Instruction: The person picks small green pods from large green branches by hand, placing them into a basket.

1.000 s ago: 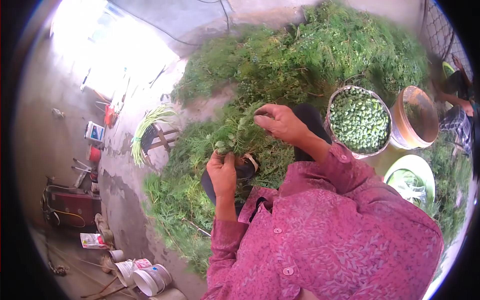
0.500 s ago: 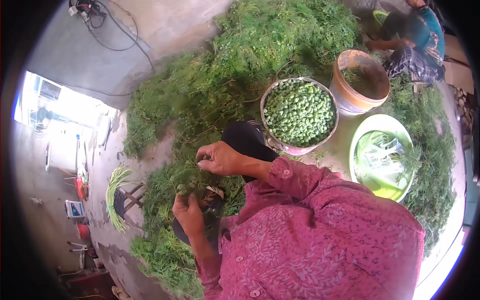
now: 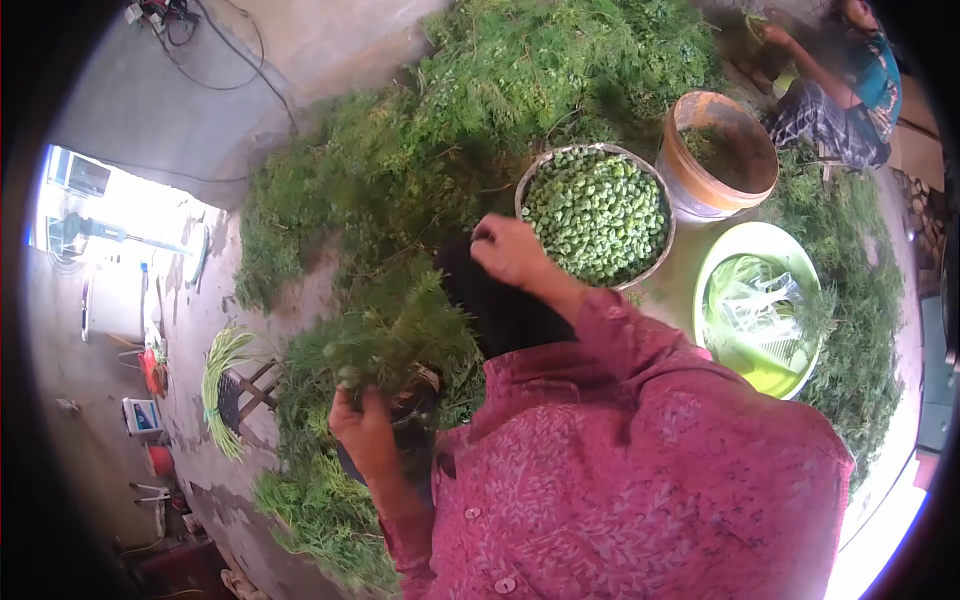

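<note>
My left hand is closed on a leafy green sprig, held at the lower left in front of my knees. A few small round green pods show at its fingertips. My right hand is farther up and to the right, over my dark-clothed knee, its fingers curled together. Whatever they hold, if anything, is hidden. Just beyond this hand stands a round bucket filled with small green pods.
Cut feathery greenery is heaped around me. A brown-rimmed bucket and a light green basin with clear plastic stand right. A bundle of green stems lies on a stool at left. Another person sits at upper right.
My right hand has moved up and right, away from my left hand toward the pod-filled bucket. My left hand has shifted slightly down and left. The other person has raised an arm.
</note>
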Action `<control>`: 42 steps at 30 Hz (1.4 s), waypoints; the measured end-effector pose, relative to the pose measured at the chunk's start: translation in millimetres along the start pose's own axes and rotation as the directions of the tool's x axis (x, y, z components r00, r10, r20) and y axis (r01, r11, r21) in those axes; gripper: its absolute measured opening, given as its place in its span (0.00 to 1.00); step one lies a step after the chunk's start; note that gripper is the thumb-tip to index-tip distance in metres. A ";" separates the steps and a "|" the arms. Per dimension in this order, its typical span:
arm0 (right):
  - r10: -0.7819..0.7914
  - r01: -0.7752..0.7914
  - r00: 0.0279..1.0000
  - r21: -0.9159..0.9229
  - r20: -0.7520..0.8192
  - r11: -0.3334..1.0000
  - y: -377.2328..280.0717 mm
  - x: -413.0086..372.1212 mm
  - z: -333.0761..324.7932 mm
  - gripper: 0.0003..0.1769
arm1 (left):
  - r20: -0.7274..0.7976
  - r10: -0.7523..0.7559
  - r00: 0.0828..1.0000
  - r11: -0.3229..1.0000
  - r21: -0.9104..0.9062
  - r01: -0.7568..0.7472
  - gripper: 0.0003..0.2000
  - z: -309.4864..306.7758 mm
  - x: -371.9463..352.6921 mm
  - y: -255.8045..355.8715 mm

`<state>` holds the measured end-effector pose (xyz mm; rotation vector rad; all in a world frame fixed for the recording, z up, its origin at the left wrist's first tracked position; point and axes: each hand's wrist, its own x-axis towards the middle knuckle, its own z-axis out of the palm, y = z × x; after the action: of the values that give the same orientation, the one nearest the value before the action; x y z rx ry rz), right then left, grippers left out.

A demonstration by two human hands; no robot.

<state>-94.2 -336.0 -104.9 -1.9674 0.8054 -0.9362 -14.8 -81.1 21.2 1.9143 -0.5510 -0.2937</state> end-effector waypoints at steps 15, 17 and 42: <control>0.209 -0.114 0.971 -0.537 0.120 0.836 69.6 7.7 -123.1 0.15 | 0.134 -0.362 0.922 0.322 -0.911 0.259 0.05 -55.1 36.1 -50.0; 0.177 -0.132 0.981 -0.416 0.072 0.900 58.6 11.7 -121.1 0.11 | 0.282 -0.274 0.919 0.064 -0.949 0.310 0.06 -56.9 35.2 -56.5; -0.202 -0.625 0.587 0.597 0.784 0.503 -170.4 -46.8 103.4 0.28 | 0.423 -0.205 0.883 -0.424 -0.851 0.309 0.10 -55.7 -1.1 -45.8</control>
<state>0.9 -177.5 -16.8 -1.0673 -0.0006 -0.0807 20.1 -21.2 1.4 0.1020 0.3140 -0.8428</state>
